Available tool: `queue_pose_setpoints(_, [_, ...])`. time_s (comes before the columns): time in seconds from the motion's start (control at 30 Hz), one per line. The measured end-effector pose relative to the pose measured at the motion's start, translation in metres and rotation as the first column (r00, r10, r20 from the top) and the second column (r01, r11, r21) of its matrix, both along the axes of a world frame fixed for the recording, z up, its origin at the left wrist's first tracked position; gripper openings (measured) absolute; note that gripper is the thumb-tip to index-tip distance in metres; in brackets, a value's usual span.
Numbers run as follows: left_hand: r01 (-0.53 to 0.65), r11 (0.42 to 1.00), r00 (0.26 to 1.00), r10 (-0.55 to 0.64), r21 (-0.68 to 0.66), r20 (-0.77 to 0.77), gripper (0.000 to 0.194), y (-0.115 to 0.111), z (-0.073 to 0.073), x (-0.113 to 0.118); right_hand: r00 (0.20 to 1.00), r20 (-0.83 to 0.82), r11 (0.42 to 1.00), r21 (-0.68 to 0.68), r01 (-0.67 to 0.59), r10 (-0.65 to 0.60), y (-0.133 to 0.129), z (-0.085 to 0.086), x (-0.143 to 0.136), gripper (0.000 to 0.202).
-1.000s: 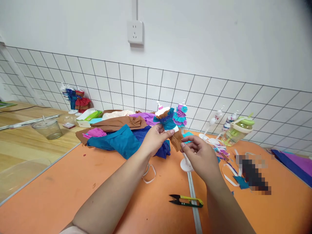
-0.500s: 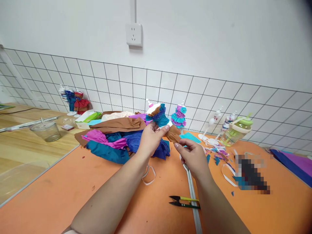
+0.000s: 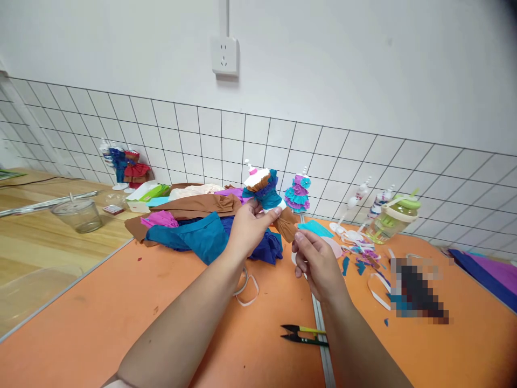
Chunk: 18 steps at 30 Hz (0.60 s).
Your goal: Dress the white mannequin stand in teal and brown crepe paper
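Tilted to the left, a small white mannequin (image 3: 257,178) wears ruffles of brown, purple and teal crepe paper. My left hand (image 3: 252,223) is closed around its lower part, the thumb at the white area beneath the teal layer. From there a brown crepe paper strip (image 3: 287,224) hangs down to the right. Its lower end is pinched between the thumb and fingers of my right hand (image 3: 317,261). Below my left hand, a white ribbon loop (image 3: 250,299) lies on the orange table (image 3: 226,345). Thread snips (image 3: 302,334) lie near my right forearm.
A pile of crepe paper (image 3: 194,234) lies left of my hands. Behind stand a purple-and-teal dressed mannequin (image 3: 298,194), bare mannequins (image 3: 355,196) and a green-lidded bottle (image 3: 393,218). Paper scraps (image 3: 363,256) lie right. A clear cup (image 3: 76,215) stands on the wooden surface.
A teal crepe sheet in the pile has flopped over, covering much of the magenta paper. My right hand has turned slightly, still pinching the brown strip. The view has shifted a little.
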<state>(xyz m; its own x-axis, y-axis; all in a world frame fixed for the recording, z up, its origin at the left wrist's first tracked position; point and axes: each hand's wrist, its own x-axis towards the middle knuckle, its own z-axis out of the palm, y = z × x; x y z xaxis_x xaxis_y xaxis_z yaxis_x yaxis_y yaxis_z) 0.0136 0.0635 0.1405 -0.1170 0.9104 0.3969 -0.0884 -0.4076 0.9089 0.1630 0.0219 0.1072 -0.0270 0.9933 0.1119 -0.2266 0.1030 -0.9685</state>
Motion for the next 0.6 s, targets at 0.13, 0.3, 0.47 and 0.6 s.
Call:
queue_pose_setpoints(0.13, [-0.010,1.000,1.000,0.010,-0.007,-0.008,0.027,0.000,-0.004,0.004,0.994,0.052,0.995,0.039,0.094,-0.096,0.001,-0.003,-0.003,0.036])
queue_pose_setpoints(0.3, [0.050,0.997,0.996,-0.054,0.052,0.064,0.027,0.001,-0.006,0.008,1.000,-0.027,1.000,0.026,-0.003,0.004,-0.002,-0.002,-0.008,0.034])
queue_pose_setpoints(0.47, [0.000,0.998,0.999,-0.002,0.058,0.033,0.027,0.002,-0.007,0.007,0.989,0.089,0.991,0.070,0.113,-0.119,-0.001,-0.003,-0.013,0.032])
queue_pose_setpoints(0.6, [-0.093,0.995,0.995,0.093,0.021,-0.029,0.030,0.005,-0.010,0.006,0.937,0.265,0.968,0.167,0.186,-0.226,-0.004,0.001,-0.012,0.031])
